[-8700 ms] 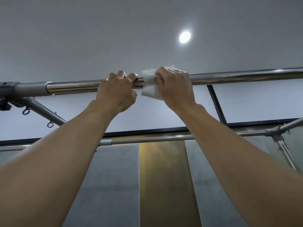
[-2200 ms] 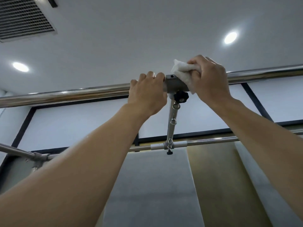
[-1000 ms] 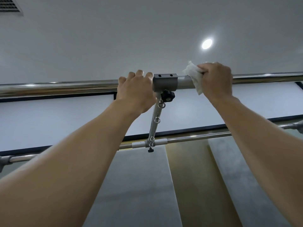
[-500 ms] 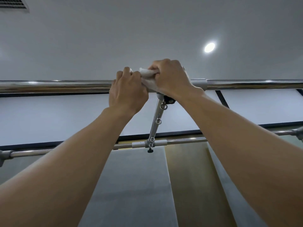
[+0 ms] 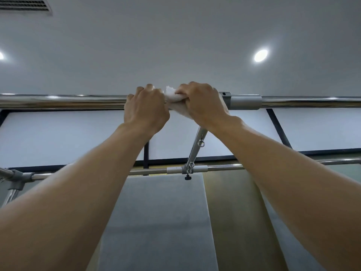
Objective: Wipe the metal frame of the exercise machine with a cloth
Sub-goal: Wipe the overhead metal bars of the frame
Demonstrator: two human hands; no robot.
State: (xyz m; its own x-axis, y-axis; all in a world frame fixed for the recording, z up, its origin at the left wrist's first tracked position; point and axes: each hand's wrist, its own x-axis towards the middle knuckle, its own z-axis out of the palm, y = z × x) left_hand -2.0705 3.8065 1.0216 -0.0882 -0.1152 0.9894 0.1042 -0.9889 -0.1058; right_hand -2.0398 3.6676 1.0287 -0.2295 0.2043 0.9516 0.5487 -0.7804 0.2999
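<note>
While both bare arms are raised overhead, the long polished steel tube (image 5: 68,101) of the machine's frame is seen running level across the view, and all places are given from it. The left hand (image 5: 145,108) is hooked over this tube from the near side, fingers curled over its top, so its grip is clamped on bare metal. Just beside it along the tube, the right hand (image 5: 203,103) is closed round a crumpled white cloth (image 5: 173,96), which is pressed against the tube. That grip is clamped on cloth and tube together. A tuft of cloth is pushed up above the tube between the two hands, and a fold hangs just under it. Where the thumbs lie cannot be told.

Further along the tube, touching the right hand's outer edge, a matte grey metal sleeve (image 5: 245,102) is fitted round it. Under the tube, below the right wrist, a flat slanted metal strut (image 5: 195,147) with small rings is let down to a thinner lower chrome rail (image 5: 222,167), where a small black knob (image 5: 188,178) is seen at the joint. At that rail's left end a grey corner joint (image 5: 18,176) is fixed. Above the tube, a round ceiling light (image 5: 260,55) is lit and a slatted vent grille (image 5: 25,4) is set at the far left.
</note>
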